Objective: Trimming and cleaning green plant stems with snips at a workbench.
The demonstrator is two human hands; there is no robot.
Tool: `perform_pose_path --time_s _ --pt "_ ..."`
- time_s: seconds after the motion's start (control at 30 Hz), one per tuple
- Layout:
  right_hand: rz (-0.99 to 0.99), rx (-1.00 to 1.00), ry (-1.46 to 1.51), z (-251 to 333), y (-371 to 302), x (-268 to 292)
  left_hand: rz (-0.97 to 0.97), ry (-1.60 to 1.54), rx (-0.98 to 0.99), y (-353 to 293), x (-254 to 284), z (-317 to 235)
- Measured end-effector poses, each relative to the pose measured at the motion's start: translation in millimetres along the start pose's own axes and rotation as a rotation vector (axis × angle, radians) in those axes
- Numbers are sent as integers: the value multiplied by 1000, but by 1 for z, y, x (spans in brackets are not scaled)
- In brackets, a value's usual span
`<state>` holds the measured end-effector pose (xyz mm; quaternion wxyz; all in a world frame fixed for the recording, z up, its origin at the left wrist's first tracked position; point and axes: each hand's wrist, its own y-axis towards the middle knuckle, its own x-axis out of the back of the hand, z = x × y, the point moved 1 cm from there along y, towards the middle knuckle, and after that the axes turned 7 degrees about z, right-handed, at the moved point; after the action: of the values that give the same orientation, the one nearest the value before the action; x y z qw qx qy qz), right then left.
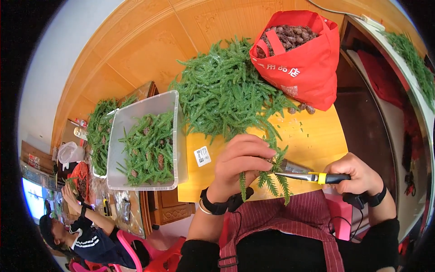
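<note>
My left hand [240, 158] grips a bunch of green artificial fir sprigs [272, 179] over the near edge of the yellow table [317, 136]. Its fingers are curled round the stems, and the sprig tips hang down toward my apron. My right hand [358, 174] holds a pair of pliers [312, 177] with black and yellow handles. The metal jaws point left and meet the sprig stems beside my left fingers. A large heap of the same green sprigs [222, 90] lies just beyond my left hand.
A red cloth bag [308, 68] full of brown pine cones stands at the table's far right, with two cones [304, 109] loose beside it. A clear plastic bin [145, 113] with sprigs and cones sits left. Another person [86, 233] works at lower left.
</note>
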<state>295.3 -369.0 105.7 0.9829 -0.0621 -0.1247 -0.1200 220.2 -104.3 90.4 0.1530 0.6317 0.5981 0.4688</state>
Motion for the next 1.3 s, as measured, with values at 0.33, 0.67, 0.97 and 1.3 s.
perform_pose_path --time_s 0.33,0.67,0.97,1.3 --pt "278 -182 490 2 -1 3 20 -2 -75 4 1 -13" --pt "433 -248 822 -21 -3 -2 129 13 -34 11 1 -27" --pt "567 23 797 -8 2 -10 107 74 -9 13 6 -30" --pt "217 -155 -160 53 -7 11 145 205 18 8 10 -26"
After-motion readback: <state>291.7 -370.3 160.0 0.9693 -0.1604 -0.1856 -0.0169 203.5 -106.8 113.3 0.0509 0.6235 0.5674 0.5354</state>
